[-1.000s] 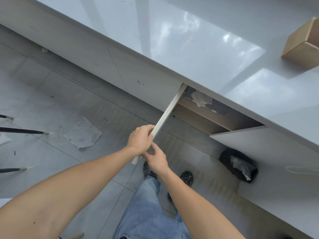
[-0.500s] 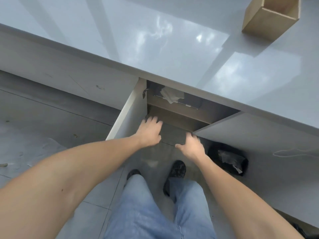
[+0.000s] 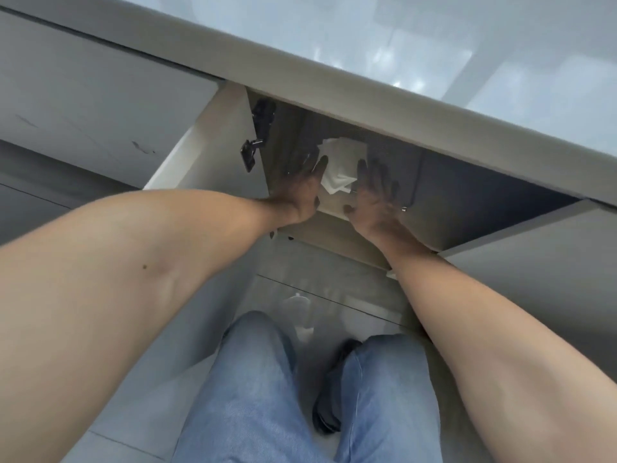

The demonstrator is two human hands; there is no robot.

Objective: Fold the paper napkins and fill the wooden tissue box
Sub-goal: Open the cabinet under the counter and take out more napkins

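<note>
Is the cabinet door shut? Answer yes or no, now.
No: the cabinet door stands swung open, and both the left hand and right hand reach inside beside the white napkins.

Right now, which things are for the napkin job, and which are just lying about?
For the job:
- white napkins in the cupboard
- left hand and right hand, either side of them

Just there:
- open cupboard door
- door hinge
- countertop

Glossy white countertop (image 3: pixel 434 45) over an open cabinet door (image 3: pixel 213 145) — grey tiled floor (image 3: pixel 50 182).
</note>
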